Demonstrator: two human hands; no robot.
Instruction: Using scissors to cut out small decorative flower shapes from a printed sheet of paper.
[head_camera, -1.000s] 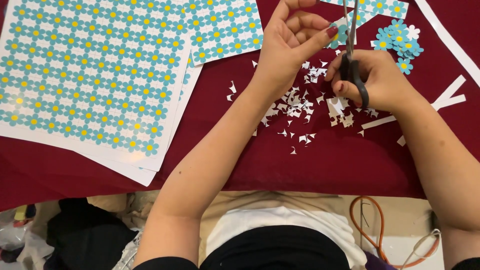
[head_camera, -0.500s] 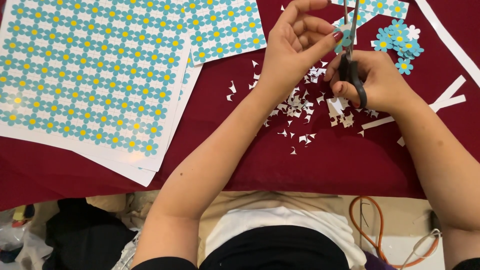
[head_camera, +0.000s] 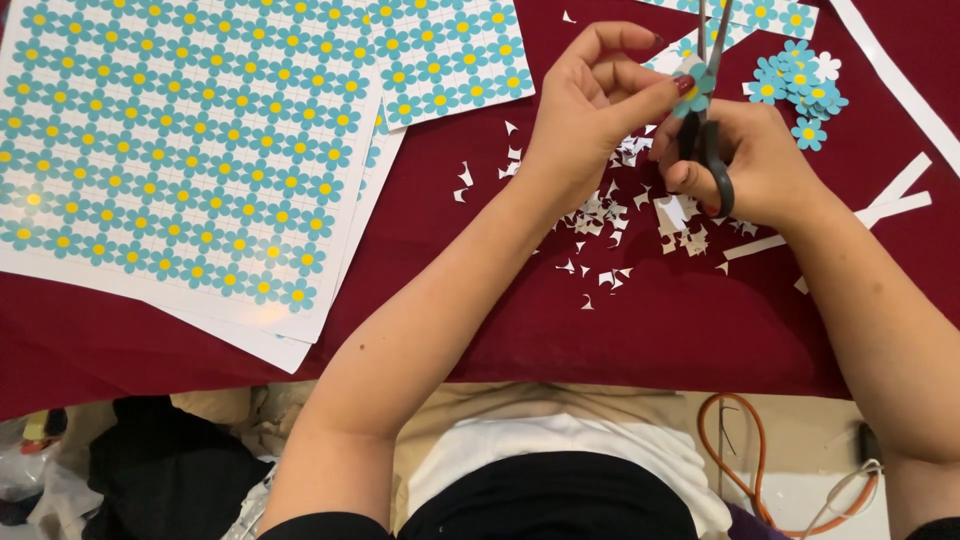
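We've got a small blue paper flower (head_camera: 695, 85) pinched between the thumb and fingers (head_camera: 672, 92) of our left hand (head_camera: 590, 120), held up above the surface (head_camera: 620, 330) near the top middle of the view. The flower sits right at the fingertips, flat face toward us, touching the blades of the scissors (head_camera: 712, 130). Our right hand (head_camera: 750, 165) is wrapped around the dark scissor handles, fingers closed through the loops. The scissors run pretty much straight up and down in the view, handles low, blades pointing up and away from us; can't tell how far the blades are apart.

Right under both hands there's a scatter of little white paper scraps (head_camera: 600, 215) on the dark red cloth. Just to the right sits a pile of cut-out flowers (head_camera: 800, 85), with long white paper strips (head_camera: 880, 205) beside it. Off to the left lie big printed flower sheets (head_camera: 180, 150), stacked and overlapping.
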